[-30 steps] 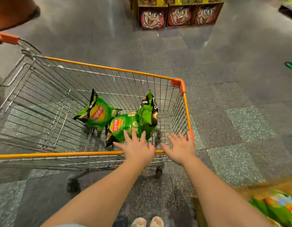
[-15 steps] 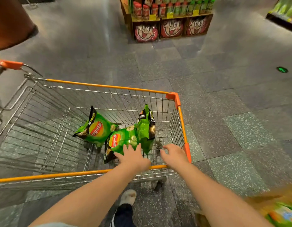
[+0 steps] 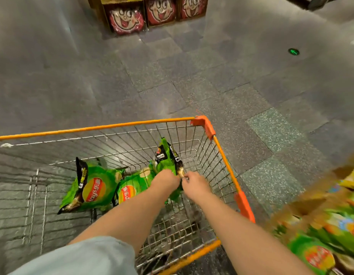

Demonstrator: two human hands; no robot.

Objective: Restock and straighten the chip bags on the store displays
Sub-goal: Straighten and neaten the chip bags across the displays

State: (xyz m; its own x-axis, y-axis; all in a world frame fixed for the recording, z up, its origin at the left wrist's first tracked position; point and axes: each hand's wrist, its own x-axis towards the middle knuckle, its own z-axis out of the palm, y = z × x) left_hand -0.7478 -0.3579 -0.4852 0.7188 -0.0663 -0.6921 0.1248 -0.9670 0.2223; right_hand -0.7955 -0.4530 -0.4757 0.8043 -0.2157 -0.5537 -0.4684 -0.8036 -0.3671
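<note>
Three green chip bags lie in a wire shopping cart (image 3: 223, 153) with orange rims. The left bag (image 3: 92, 189) and the middle bag (image 3: 130, 190) lie flat. The right bag (image 3: 167, 157) stands on edge against the cart's right side. Both arms reach down into the cart. My left hand (image 3: 165, 180) is on the lower part of the upright bag, its fingers hidden behind the back of the hand. My right hand (image 3: 194, 184) pinches the dark lower corner of that same bag.
A blurred display of green chip bags (image 3: 319, 235) fills the lower right. Across the grey tiled floor stands a shelf unit with red cartoon-face boxes (image 3: 124, 20). A green arrow marker (image 3: 293, 51) is set in the floor at right.
My hands have gone from above the cart's near rim down into the basket and reached the upright bag. The view has tipped lower over the cart.
</note>
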